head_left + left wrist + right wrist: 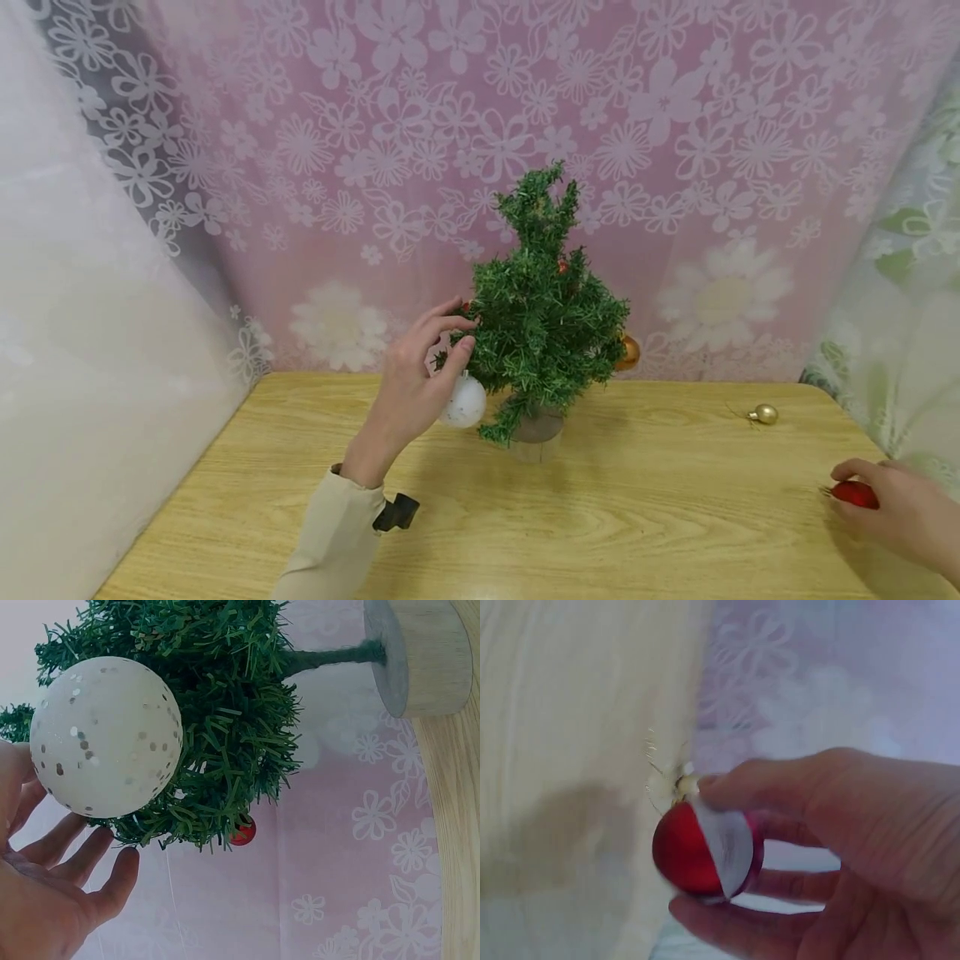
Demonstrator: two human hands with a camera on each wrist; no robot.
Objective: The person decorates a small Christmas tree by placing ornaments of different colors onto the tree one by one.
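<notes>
A small green artificial Christmas tree (536,325) stands upright on the wooden table. My left hand (412,379) is at its left side, fingers spread and slightly bent among the branch tips. Just under the thumb hangs a white bauble with silver specks (463,402), which fills much of the left wrist view and hides part of that hand. At the table's right edge my right hand (903,508) grips a red bauble (857,494). In the right wrist view this red bauble (686,851) shows a white band, with thumb and fingers around it and gold thread at its cap.
A small gold bauble (765,414) with thread lies on the table (637,517) at the back right. An orange-gold bauble (628,353) hangs on the tree's right side. Another red one (242,831) hangs among the branches. A flowered curtain (450,167) stands behind.
</notes>
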